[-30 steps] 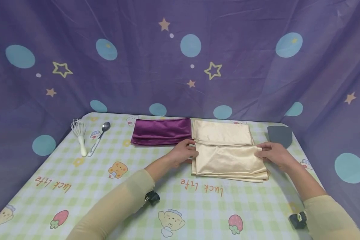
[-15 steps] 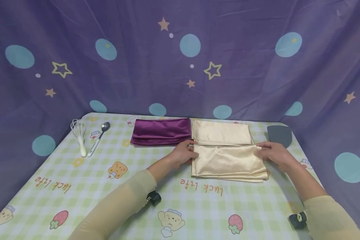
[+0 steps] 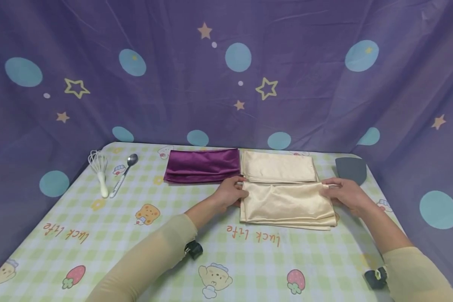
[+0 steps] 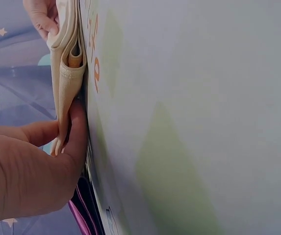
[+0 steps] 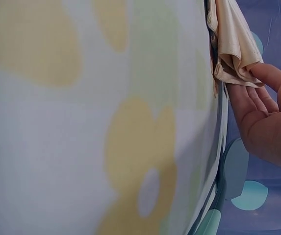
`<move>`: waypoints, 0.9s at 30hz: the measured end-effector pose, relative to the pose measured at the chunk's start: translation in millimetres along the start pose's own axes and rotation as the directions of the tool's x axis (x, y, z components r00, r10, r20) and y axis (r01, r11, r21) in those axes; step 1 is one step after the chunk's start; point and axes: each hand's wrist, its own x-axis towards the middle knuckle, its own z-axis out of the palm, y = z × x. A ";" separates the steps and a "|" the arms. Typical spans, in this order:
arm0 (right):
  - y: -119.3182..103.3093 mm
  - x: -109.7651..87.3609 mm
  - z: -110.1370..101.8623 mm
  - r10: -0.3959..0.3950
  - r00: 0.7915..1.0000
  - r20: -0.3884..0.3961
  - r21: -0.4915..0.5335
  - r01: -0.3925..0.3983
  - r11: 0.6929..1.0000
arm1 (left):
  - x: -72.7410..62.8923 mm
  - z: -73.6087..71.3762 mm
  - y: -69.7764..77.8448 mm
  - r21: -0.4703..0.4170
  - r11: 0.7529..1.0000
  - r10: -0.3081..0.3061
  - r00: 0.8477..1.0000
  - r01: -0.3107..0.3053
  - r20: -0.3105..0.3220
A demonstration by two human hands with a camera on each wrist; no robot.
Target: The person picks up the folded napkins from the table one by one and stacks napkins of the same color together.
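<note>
Folding is judged largely done and release not yet made: the near cream cloth, just in front of the far cream cloth, is pinched at opposite ends by the left hand and right hand.

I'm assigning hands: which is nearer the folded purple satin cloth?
Left hand, by the near right corner of the purple satin cloth; right hand, farther right, across the front cream satin cloth.

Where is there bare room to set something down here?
The green-checked tablecloth is bare between the white-handled metal spoon and the left hand, and on the person's side of the nearer shiny cream folded cloth. Crowded: around that cloth's far edge, with the shiny purple folded cloth, farther cream folded cloth and the right hand close by.
</note>
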 end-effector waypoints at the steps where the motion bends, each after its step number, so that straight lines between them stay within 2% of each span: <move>1: -0.1 -0.5 -0.2 0.000 1.000 0.005 0.010 0.000 1.000 | -0.3 0.0 0.1 -0.002 1.000 0.002 1.000 -0.002 -0.002; 6: -0.3 -2.3 -1.3 0.010 0.999 0.036 0.056 -0.012 0.998 | 0.1 -0.9 -1.2 -0.011 1.000 0.018 1.000 -0.018 -0.007; 11: 0.5 -3.2 -3.0 0.014 0.998 0.055 0.040 -0.017 0.999 | 0.1 -2.1 -1.1 -0.002 1.000 0.031 0.999 -0.031 -0.010; 19: 2.5 -2.4 -6.4 0.011 0.998 0.057 0.050 -0.014 0.999 | 1.1 -5.1 1.6 -0.014 0.999 0.037 0.999 -0.037 -0.007; 27: -0.1 -0.9 -9.1 -0.007 0.999 0.050 0.103 0.002 0.995 | 4.1 -6.2 6.7 -0.044 0.998 0.051 0.998 -0.052 -0.020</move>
